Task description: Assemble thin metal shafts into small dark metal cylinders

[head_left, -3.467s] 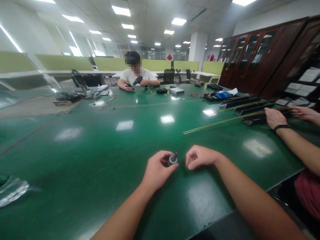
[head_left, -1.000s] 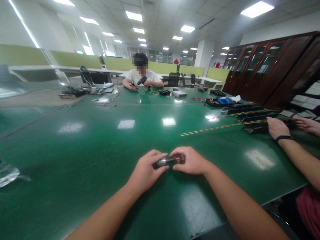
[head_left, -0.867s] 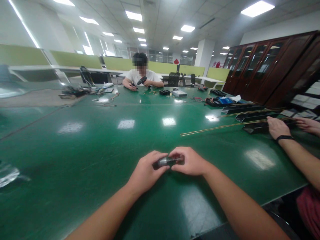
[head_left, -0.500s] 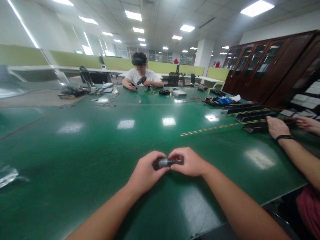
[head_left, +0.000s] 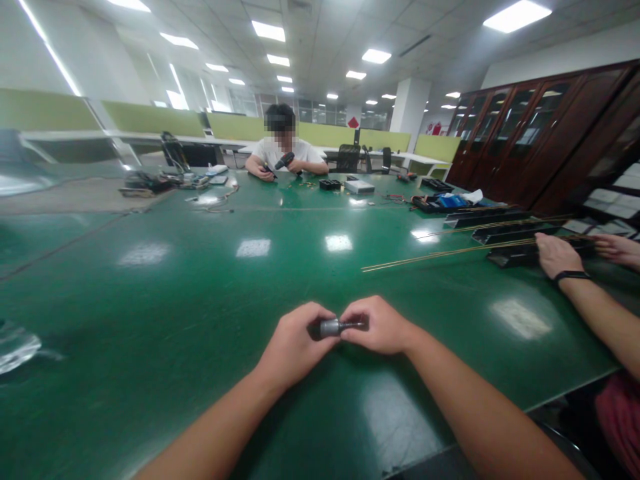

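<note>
Just above the green table, my left hand wraps its fingers and thumb around one end of a small grey-and-black cylindrical part. The part lies level, with a narrow dark shaft pointing right. My right hand closes around that shaft, thumb and fingertips pinching close to the grey body. Both hands nearly touch at the middle of the part. Its left end is hidden inside my left hand, and its exact kind is too blurred to tell.
A co-worker's hand rests at black metal channels on the right, with thin brass-coloured rods lying across. Opposite, another person holds a power drill. A clear plastic item lies left.
Both hands stay in nearly the same place on the cylindrical part. The fingers shift only slightly, and the whole view moves a little.
</note>
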Demonstrator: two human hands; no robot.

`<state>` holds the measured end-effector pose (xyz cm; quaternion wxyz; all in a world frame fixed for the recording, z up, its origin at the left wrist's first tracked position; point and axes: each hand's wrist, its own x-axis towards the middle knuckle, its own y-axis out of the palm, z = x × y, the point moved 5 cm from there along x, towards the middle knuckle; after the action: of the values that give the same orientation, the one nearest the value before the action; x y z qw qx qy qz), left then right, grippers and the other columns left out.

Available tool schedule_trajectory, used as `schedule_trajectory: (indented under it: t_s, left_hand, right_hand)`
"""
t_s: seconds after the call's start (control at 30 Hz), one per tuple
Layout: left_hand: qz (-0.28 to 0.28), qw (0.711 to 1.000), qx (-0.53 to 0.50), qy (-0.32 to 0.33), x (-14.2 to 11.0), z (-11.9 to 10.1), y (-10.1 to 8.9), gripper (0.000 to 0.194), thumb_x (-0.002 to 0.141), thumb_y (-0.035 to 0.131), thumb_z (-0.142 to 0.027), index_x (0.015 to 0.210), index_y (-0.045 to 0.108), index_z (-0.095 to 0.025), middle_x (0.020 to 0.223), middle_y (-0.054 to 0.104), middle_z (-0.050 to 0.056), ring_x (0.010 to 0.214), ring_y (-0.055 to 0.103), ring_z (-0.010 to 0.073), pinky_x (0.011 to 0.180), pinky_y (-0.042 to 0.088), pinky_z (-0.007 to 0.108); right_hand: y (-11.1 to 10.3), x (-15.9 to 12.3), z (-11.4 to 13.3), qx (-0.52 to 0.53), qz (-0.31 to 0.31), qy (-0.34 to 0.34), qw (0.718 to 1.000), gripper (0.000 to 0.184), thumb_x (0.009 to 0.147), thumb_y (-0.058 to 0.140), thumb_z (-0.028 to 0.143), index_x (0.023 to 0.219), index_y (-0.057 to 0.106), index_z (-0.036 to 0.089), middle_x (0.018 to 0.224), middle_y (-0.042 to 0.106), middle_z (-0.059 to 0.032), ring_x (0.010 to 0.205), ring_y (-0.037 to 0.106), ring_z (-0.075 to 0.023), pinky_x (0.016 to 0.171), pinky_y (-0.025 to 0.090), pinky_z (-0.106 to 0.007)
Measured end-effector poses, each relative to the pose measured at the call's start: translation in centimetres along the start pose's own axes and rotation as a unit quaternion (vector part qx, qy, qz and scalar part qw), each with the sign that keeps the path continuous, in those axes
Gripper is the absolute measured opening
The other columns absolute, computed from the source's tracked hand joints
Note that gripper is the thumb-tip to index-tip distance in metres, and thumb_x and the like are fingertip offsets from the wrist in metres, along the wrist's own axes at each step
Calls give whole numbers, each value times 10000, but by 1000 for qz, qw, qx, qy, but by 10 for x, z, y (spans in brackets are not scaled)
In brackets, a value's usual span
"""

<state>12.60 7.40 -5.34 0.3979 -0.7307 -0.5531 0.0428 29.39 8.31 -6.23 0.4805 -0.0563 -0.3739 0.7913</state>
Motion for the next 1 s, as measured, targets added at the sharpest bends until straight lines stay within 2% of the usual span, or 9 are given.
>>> schedule_trajectory:
  t_s: [0.43,0.6,1.0]
  left_hand:
    - [3,1000,8,-6,1,4,0,164,736,735,-239,885,670,-220,877,670,8,815,617,182,746,468,288]
    - [-1,1000,11,-5,1,4,-1,170,733,738,-237,889,673,-218,871,676,10,807,623,183,749,474,290]
    - [-9,1000,9,-7,2,4,-3,162,735,748,-241,876,670,-225,859,676,-4,794,619,174,730,467,279]
  right_hand:
    - [-4,0,-2,-28,-3,9,1000,124,780,694,250,858,746,169,775,718,-30,676,624,-145,631,451,-230]
    - [-4,1,-4,-8,-1,17,1000,137,764,720,273,850,746,169,805,731,-37,706,645,-157,650,468,-236]
    - [-9,0,-7,-5,-10,35,999,124,769,718,274,811,742,161,733,710,-28,636,606,-138,588,429,-227]
